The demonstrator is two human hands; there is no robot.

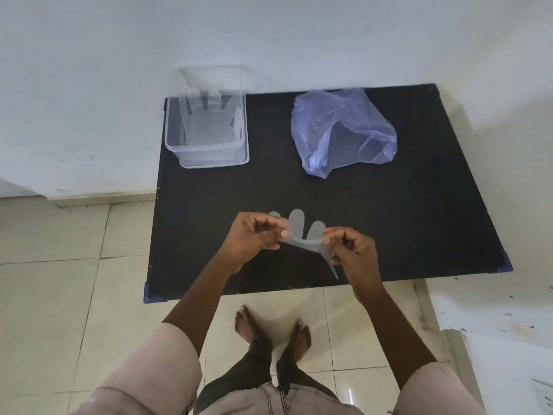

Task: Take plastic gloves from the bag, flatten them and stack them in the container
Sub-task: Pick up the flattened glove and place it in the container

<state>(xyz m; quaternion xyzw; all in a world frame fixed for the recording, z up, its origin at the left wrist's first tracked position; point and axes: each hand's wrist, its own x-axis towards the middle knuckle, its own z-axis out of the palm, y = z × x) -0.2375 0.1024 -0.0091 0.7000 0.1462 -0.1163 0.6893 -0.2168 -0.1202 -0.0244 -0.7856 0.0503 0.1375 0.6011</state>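
White walls stand behind a low black table [389, 223], and pale floor tiles [59, 295] run under it and around it. At the far left corner of the table sits a clear container [206, 136]. Its left side reaches right up to the table's left edge, and its back pokes out past the far edge by the wall. Flat see-through gloves [206, 115] lie inside it, fingers pointing to the wall. A soft purple bag [341, 127] lies crumpled at the far side, right of the container, with a bare black strip between them. The bag stays well inside the right edge.

Both hands are up over the near part of the table. The left hand [251, 238] pinches one side of a thin plastic glove [299, 232] and the right hand [353, 250] pinches the other side, so the glove is pulled out between them. Three glove fingers stick up and a thin bit hangs down by the right hand.

Most of the black top is bare: the whole middle and the wide right side. Two bare feet [272, 327] stand on the tiles just past the near edge.
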